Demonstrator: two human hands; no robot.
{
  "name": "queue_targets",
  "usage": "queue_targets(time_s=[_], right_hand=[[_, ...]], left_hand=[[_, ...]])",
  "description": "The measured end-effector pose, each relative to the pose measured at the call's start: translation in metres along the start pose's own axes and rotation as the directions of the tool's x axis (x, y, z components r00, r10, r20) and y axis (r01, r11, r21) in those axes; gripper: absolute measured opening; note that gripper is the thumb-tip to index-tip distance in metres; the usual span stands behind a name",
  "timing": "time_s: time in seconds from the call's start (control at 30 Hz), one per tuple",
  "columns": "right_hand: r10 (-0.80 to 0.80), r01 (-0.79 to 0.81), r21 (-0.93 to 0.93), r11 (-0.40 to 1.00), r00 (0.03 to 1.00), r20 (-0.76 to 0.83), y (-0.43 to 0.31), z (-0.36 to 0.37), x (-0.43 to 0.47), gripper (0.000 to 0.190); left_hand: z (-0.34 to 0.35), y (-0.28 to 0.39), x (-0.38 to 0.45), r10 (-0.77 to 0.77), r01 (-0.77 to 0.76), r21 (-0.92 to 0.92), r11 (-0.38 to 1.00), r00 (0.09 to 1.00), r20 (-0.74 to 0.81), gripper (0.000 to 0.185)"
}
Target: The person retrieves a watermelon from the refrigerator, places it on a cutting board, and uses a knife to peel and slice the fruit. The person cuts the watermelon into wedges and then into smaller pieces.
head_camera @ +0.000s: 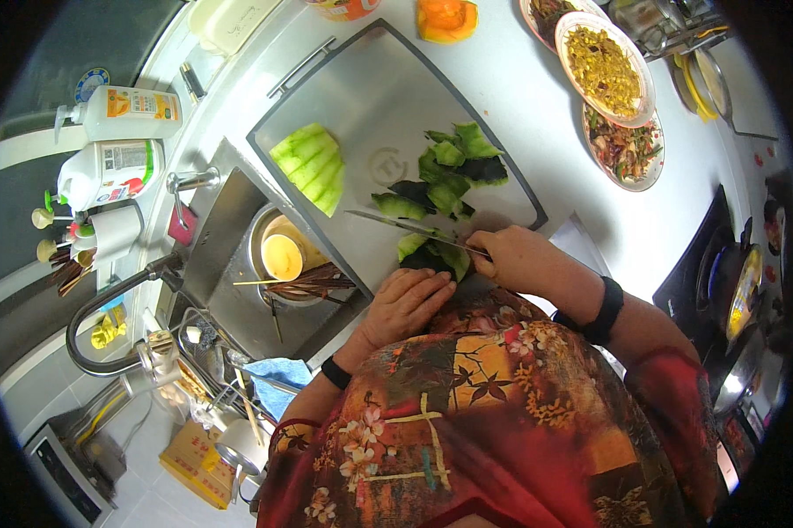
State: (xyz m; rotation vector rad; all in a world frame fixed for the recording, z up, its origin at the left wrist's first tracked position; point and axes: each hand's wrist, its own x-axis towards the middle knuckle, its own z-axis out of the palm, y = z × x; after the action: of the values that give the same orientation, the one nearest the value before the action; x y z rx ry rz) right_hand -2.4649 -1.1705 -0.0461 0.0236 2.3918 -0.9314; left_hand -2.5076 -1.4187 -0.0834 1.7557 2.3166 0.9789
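Note:
My right hand (508, 254) grips a kitchen knife (403, 226) at the near edge of a large translucent cutting board (370, 86). The blade points left across the board, beside a dark green piece of melon rind. My left hand (409, 300) rests on this rind piece (429, 259), its fingers spread over the near side. Farther up the board lies a loose heap of cut green rind (446, 171). A pale green peeled melon wedge (310, 168) with ridged cut faces sits at the board's left side.
Left of the board is a steel sink (218, 231) holding a pot, a yellow bowl and chopsticks, with a black faucet (79, 323) beside it. An orange pumpkin piece (446, 20) and plates of cooked food (604, 66) stand beyond. A stove (690, 264) is at right.

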Motion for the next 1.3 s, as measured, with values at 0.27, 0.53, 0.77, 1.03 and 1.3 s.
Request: queue_targets(time_s=[0.27, 0.53, 0.77, 1.03, 1.3], right_hand=[[-0.010, 0.009, -0.012, 1.000, 0.998, -0.069, -0.008, 0.012, 0.009, 0.024], [-0.067, 0.069, 0.009, 0.998, 0.987, -0.146, -0.003, 0.021, 0.017, 0.023], [-0.058, 0.062, 0.015, 0.998, 0.976, -0.212, 0.002, 0.005, -0.020, 0.028], [0.095, -0.065, 0.136, 0.989, 0.968, -0.232, 0.013, 0.014, -0.049, 0.032], [0.088, -0.017, 0.277, 0.961, 0.965, -0.245, 0.029, 0.032, -0.061, 0.033]], left_hand=[[0.006, 0.001, 0.002, 0.004, -0.004, -0.009, 1.000, 0.998, -0.066, 0.039], [0.004, 0.012, 0.006, -0.034, 0.037, 0.031, 0.999, 0.994, -0.106, 0.035], [0.000, 0.025, 0.007, -0.091, 0.109, 0.135, 0.985, 0.987, -0.134, 0.039], [-0.013, 0.032, 0.009, -0.189, 0.202, 0.065, 0.977, 0.968, -0.166, 0.043], [-0.012, 0.017, 0.017, -0.878, 0.809, -0.424, 0.408, 0.475, 0.061, 0.071]])
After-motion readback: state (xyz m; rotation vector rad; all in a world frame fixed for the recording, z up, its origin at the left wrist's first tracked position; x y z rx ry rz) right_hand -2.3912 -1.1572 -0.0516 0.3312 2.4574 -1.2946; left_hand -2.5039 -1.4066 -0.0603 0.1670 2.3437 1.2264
